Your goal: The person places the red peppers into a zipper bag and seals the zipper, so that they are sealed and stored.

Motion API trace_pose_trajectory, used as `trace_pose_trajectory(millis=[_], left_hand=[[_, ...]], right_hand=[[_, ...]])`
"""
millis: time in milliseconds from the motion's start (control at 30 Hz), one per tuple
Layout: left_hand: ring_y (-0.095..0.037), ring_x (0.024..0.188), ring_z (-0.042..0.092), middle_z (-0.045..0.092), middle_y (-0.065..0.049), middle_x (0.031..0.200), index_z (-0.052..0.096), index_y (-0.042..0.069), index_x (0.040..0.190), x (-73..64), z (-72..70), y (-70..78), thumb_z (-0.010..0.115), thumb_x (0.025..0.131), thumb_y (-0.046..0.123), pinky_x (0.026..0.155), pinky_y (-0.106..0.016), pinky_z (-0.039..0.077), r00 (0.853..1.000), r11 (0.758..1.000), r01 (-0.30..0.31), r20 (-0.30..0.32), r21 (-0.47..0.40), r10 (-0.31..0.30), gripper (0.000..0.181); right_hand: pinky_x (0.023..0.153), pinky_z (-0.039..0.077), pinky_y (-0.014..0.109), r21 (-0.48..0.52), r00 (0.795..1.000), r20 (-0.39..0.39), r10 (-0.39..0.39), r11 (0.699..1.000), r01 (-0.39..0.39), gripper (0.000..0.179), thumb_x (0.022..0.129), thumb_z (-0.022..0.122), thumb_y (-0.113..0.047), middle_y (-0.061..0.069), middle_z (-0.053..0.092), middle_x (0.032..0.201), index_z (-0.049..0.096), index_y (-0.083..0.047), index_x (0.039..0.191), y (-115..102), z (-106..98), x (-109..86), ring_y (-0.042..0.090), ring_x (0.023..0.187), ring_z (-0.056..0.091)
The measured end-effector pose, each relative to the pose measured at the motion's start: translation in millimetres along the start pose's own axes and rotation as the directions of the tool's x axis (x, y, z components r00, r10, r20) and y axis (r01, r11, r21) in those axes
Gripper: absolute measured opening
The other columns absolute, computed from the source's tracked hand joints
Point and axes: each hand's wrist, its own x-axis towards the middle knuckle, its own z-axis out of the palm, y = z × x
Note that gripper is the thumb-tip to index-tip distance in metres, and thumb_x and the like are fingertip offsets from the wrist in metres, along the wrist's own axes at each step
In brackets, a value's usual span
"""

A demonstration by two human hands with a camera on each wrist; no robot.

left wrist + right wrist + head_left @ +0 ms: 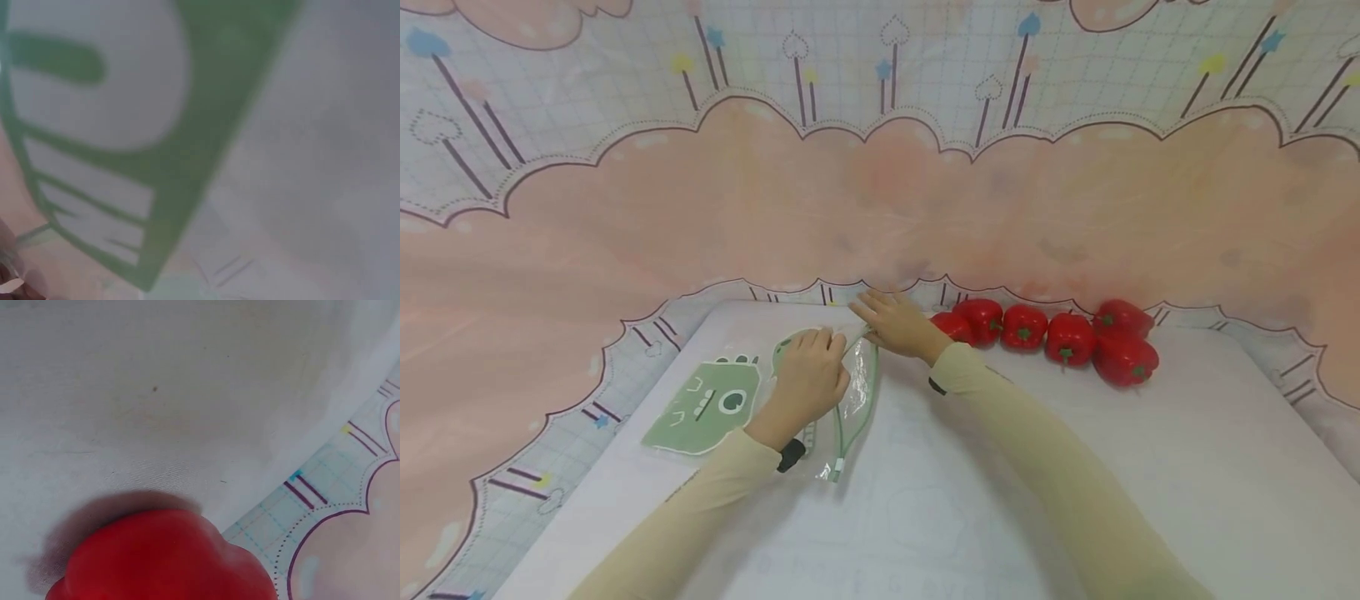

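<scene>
A clear zip bag [857, 392] with a green trim lies on the white table, its mouth gaping toward the right. Its white slider [839, 464] sits at the near end. My left hand [808, 375] grips the bag's mouth edge with curled fingers and covers part of the green print. At the far end of the mouth, my right hand [898, 323] pinches the edge, its other fingers spread. The green printed bag [181, 162] fills much of the left wrist view, blurred. A red bell pepper [162, 556] shows below in the right wrist view.
Left of my left hand lies a green monster-face print [707, 408] under clear plastic. Several red bell peppers [1024, 327] stand in a row along the back right, the nearest beside my right wrist. A patterned cloth [820, 200] hangs behind the white table [970, 517].
</scene>
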Motion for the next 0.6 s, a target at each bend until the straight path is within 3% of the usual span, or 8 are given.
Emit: trace_pose_trajectory(millis=[167, 433, 600], left_hand=[[-0.032, 0.086, 0.062, 0.064, -0.018, 0.095, 0.058, -0.001, 0.092, 0.7, 3.7, -0.5, 0.056, 0.076, 0.012, 0.078, -0.041, 0.049, 0.999, 0.999, 0.038, 0.000, -0.023, -0.038, 0.020], [-0.029, 0.080, 0.059, 0.061, -0.016, 0.091, 0.057, 0.000, 0.090, 2.9, 3.1, -3.0, 0.057, 0.076, 0.011, 0.076, -0.040, 0.049, 0.998, 0.997, 0.056, 0.002, -0.048, -0.056, 0.018], [-0.027, 0.071, 0.053, 0.057, -0.013, 0.083, 0.055, 0.002, 0.084, 4.3, -0.7, -5.9, 0.057, 0.076, 0.010, 0.071, -0.041, 0.047, 0.998, 0.996, 0.059, -0.021, -0.073, -0.060, 0.012]], right_hand=[[0.110, 0.031, 0.048, -0.017, 0.998, -0.037, -0.052, 0.999, 0.052, 0.060, 0.093, 0.053, -0.039, 0.008, 0.042, 0.147, 0.035, -0.012, 0.144, -3, -6, -3.3, 0.024, 0.136, 0.039], [0.109, 0.031, 0.049, 0.076, 0.996, -0.079, -0.040, 0.996, 0.046, 0.060, 0.089, 0.060, -0.033, 0.010, 0.044, 0.145, 0.039, -0.010, 0.141, -6, -27, -16.8, 0.026, 0.135, 0.041], [0.106, 0.037, 0.049, 0.026, 0.986, -0.159, -0.041, 0.999, 0.045, 0.059, 0.089, 0.060, -0.033, 0.011, 0.046, 0.143, 0.041, -0.008, 0.139, 0, -38, -32.3, 0.026, 0.132, 0.044]])
